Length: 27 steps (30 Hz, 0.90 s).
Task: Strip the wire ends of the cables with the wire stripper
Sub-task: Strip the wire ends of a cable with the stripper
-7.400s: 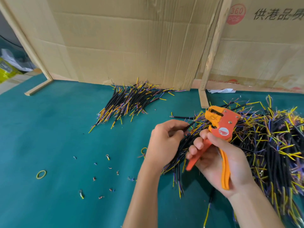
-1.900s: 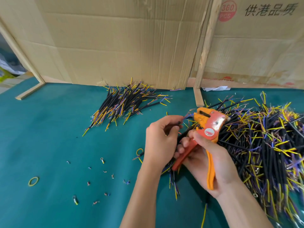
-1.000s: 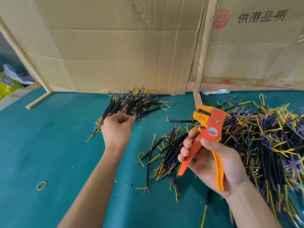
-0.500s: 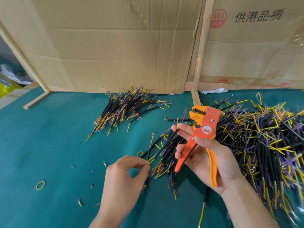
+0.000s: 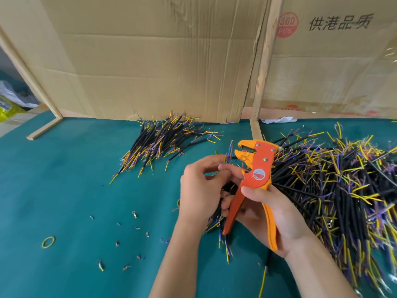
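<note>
Green felt counter [image 5: 64,179] with cardboard sheets [image 5: 150,61] propped behind it: your left hand [image 5: 199,190] has its fingers [image 5: 223,167] pinched on a cable [image 5: 228,152], wire ends right at the stripper's open mouth. Your right hand [image 5: 272,216] is wrapped round the orange wire stripper [image 5: 255,171], handles spread apart. Big unstripped pile [image 5: 343,190] sits to your right, smaller pile [image 5: 163,143] by the cardboard, insulation scraps [image 5: 129,233] and a rubber band [image 5: 48,241] lower left.
</note>
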Each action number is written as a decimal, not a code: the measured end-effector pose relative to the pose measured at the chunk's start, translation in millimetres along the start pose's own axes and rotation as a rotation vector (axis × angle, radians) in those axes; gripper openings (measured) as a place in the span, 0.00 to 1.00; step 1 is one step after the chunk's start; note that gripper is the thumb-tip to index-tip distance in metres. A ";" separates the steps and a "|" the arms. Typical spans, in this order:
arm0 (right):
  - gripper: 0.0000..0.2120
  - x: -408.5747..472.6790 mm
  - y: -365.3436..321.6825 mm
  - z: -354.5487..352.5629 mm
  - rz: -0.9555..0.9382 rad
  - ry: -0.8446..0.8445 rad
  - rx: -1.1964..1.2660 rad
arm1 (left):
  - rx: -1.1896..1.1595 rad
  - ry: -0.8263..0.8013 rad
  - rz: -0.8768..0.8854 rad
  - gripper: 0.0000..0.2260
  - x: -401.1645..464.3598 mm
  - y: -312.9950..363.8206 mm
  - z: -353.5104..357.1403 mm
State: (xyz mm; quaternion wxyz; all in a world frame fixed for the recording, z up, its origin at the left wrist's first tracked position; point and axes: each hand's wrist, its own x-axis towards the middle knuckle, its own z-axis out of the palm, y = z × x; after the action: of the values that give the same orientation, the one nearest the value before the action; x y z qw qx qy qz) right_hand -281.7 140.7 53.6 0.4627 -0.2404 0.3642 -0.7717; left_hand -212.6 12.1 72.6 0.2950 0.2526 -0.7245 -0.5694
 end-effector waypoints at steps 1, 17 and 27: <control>0.30 0.0 0.0 -0.4 0.003 0.007 -0.005 | -0.006 0.020 0.016 0.13 -0.3 -2.9 1.1; 0.27 -3.3 -0.6 1.8 0.143 0.083 -0.005 | 0.128 0.359 0.178 0.09 5.7 -23.9 -9.4; 0.26 -4.3 1.0 3.8 0.210 0.051 -0.059 | 0.064 0.344 0.174 0.08 9.7 -24.7 -9.8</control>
State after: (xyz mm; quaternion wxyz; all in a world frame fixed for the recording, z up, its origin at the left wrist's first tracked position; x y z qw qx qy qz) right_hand -276.5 142.9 55.0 0.5242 -0.1948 0.4215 -0.7138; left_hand -211.6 -6.8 51.6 0.4546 0.2919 -0.7000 -0.4670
